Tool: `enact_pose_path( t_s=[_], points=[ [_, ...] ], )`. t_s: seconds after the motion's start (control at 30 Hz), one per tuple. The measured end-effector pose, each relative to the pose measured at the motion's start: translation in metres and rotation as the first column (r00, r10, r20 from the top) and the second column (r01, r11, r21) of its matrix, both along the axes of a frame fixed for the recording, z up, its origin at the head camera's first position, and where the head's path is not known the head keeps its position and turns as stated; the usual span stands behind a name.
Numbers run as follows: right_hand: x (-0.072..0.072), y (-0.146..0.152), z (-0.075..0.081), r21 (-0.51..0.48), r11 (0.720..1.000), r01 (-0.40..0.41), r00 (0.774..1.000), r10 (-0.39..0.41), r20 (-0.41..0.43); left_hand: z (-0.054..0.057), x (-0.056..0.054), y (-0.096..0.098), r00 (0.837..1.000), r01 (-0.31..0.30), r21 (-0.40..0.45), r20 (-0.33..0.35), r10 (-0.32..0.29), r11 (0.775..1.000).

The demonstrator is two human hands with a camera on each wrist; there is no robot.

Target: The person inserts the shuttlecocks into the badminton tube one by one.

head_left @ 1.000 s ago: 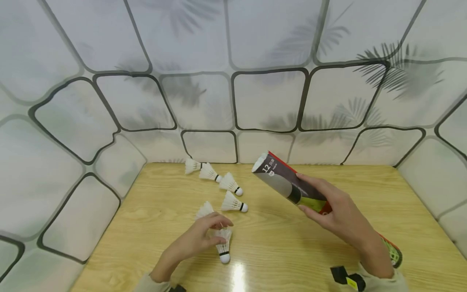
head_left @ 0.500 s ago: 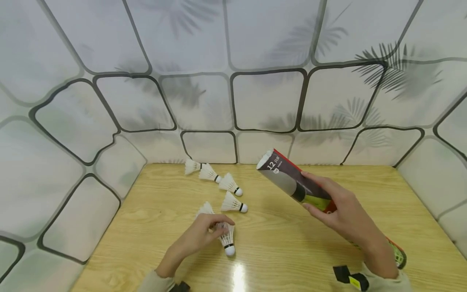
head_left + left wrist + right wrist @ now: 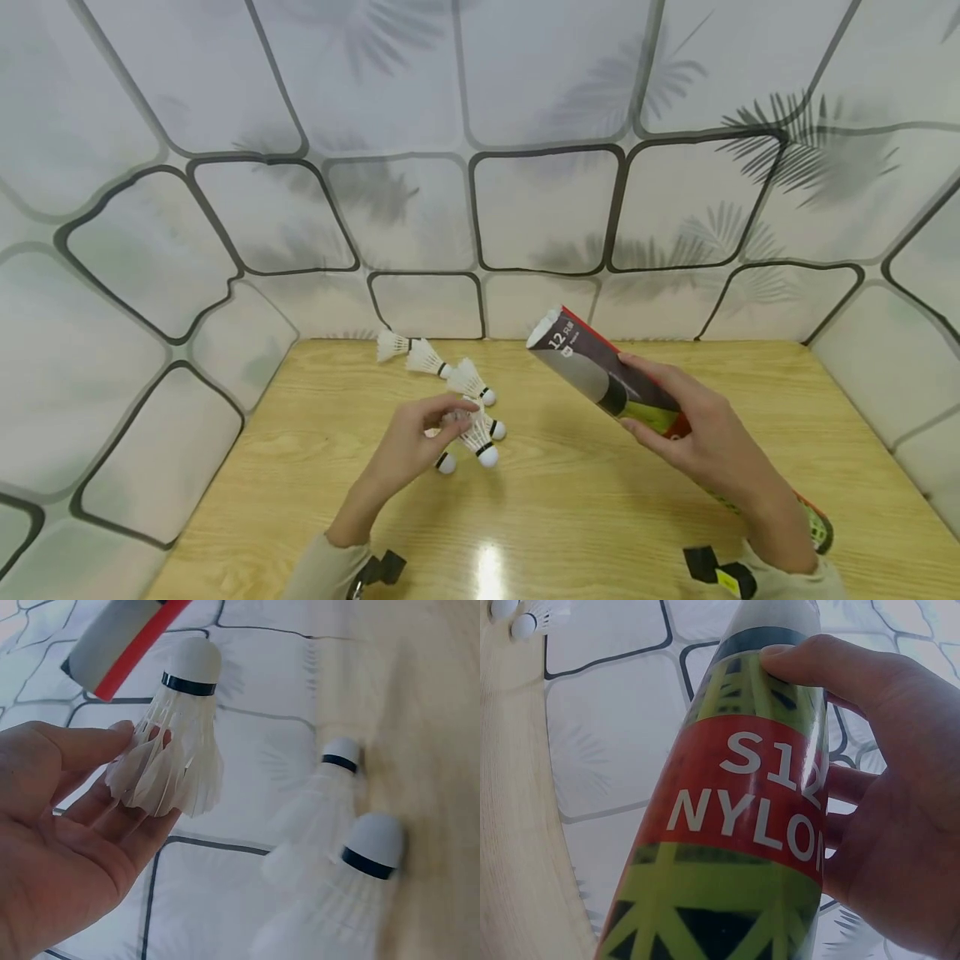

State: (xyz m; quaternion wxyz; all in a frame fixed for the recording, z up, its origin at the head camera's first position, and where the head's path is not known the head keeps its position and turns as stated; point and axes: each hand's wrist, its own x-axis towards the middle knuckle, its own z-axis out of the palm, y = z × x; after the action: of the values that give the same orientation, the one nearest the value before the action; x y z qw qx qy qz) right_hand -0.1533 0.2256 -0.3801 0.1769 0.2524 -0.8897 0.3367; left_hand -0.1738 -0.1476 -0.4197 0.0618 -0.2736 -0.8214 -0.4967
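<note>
My left hand (image 3: 408,442) pinches a white shuttlecock (image 3: 477,437) by its feathered skirt, thumb on one side and fingers on the other. Its cork, with a black band, points away from the palm in the left wrist view, where the hand (image 3: 67,825) shows close up. My right hand (image 3: 701,433) grips a shuttlecock tube (image 3: 592,367) around its middle, thumb on the near side. The tube is tilted, its white-lined end up and to the left. Red and green printing reading "NYLON" covers the tube (image 3: 727,795) in the right wrist view.
On the wooden table (image 3: 600,517), a row of shuttlecocks (image 3: 470,382) runs toward the back left. Another shuttlecock (image 3: 446,462) lies partly hidden under my left hand, and one (image 3: 497,427) sits behind the held one. A patterned backdrop (image 3: 555,208) encloses the table's back and sides.
My left hand has lifted the shuttlecock off the table and moved it away from me, toward the row. The right hand and tube shifted slightly right, then stayed nearly still.
</note>
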Motion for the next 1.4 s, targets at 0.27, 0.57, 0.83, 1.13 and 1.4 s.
enact_pose_path(
  t_s=[0.27,0.57,0.83,1.13,1.4],
  points=[
    [-0.001,-0.001,-0.001,0.021,1.0,0.008,1.0,-0.009,0.01,0.023,-0.013,0.005,0.987,-0.065,0.115,-0.139,0.081,0.991],
    [-0.001,-0.002,-0.001,0.008,1.0,-0.003,1.0,0.002,0.019,0.043,-0.027,0.013,0.958,-0.124,0.274,-0.219,0.187,0.954],
    [0.001,-0.005,0.0,0.003,1.0,-0.014,0.999,0.014,0.045,0.049,-0.031,0.022,0.961,-0.123,0.425,-0.174,0.215,0.897],
    [-0.002,-0.016,0.004,0.038,0.998,-0.059,0.998,0.058,0.02,0.049,-0.028,0.018,0.937,-0.165,0.516,-0.184,0.297,0.84],
    [-0.003,-0.025,-0.003,-0.007,0.992,-0.127,0.992,0.127,0.016,0.052,-0.027,0.014,0.916,-0.166,0.56,-0.218,0.338,0.812]
  ],
)
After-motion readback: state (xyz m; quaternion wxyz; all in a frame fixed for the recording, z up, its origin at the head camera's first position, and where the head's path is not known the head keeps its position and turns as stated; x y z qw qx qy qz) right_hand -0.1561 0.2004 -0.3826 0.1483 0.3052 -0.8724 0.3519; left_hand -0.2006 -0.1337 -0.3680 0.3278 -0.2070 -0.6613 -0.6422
